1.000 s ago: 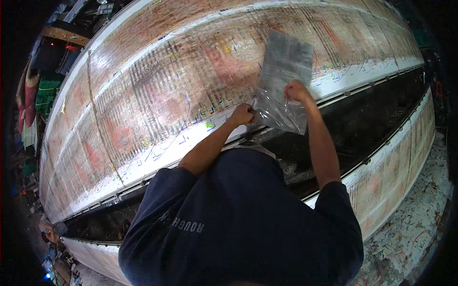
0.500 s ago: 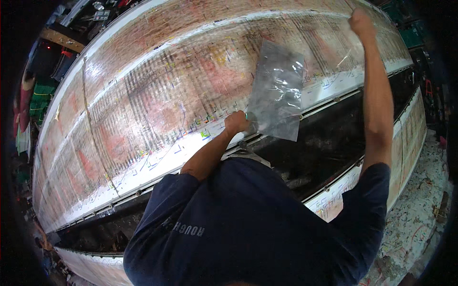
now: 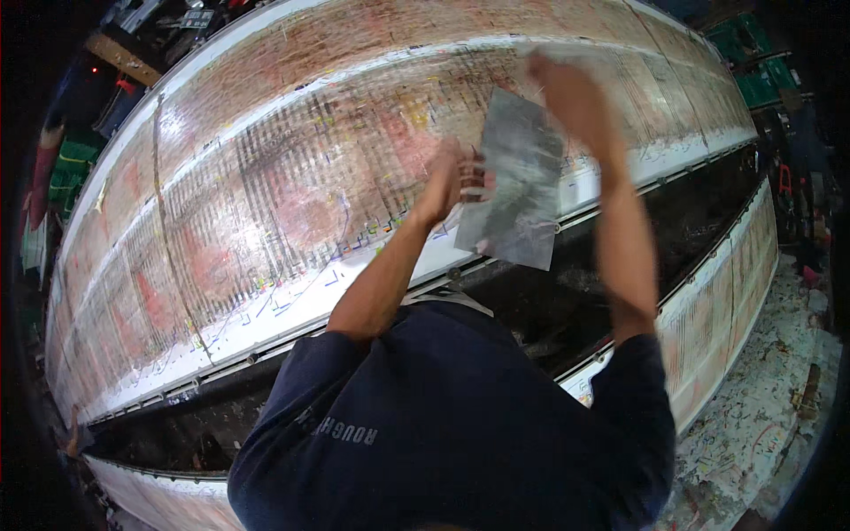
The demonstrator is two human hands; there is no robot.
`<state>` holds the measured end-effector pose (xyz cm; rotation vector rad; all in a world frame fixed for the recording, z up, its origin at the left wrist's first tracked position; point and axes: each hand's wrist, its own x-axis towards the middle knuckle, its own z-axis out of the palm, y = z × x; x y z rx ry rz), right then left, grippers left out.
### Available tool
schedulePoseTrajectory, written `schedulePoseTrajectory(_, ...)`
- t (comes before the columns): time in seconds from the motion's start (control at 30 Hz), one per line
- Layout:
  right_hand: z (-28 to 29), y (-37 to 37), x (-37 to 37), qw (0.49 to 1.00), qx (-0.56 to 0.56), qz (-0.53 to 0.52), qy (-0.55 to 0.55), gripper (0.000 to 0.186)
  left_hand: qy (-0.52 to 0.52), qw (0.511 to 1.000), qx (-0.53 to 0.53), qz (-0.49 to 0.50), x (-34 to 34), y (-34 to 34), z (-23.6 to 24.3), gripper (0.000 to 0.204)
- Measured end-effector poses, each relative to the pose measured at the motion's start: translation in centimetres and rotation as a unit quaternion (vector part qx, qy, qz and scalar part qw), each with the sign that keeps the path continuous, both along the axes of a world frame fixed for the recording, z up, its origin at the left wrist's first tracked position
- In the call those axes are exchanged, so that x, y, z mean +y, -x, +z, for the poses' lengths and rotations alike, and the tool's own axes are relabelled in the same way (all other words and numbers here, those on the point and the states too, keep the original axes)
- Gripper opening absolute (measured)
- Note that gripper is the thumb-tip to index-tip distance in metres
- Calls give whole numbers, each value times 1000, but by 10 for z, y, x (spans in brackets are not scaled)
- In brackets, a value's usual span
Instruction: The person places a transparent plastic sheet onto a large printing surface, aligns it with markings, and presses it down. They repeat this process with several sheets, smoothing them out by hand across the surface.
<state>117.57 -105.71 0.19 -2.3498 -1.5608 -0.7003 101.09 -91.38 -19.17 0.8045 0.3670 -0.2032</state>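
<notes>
A clear plastic sheet (image 3: 518,208), greyish and roughly rectangular, lies on the long table with its near end over the dark gap. At the sheet's left edge is my left hand (image 3: 453,180), slightly blurred, its fingers spread toward the plastic. Whether those fingertips touch the sheet cannot be made out. My right hand (image 3: 571,97) is smeared by motion near the sheet's upper right corner. Its fingers are too blurred to show whether they hold anything.
The long worn table (image 3: 301,212) carries dark stripes and coloured marks. A black channel (image 3: 620,252) with a metal rail runs along its near side. Green crates (image 3: 753,57) stand at the far right. Another person's arm (image 3: 74,432) shows at the far left.
My right hand has swept left from the far right toward the sheet. My left hand has moved up along the sheet's left edge and its fingers have spread. The sheet looks less glossy.
</notes>
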Motion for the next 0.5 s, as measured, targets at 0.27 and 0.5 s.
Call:
schedulePoseTrajectory(0.27,-195,220,43,861,491,-121,-47,30,-347,938,22,-14,100,50,-61,46)
schedulePoseTrajectory(0.5,-280,291,74,361,776,-410,-315,54,-284,954,69,-68,202,132,-64,34)
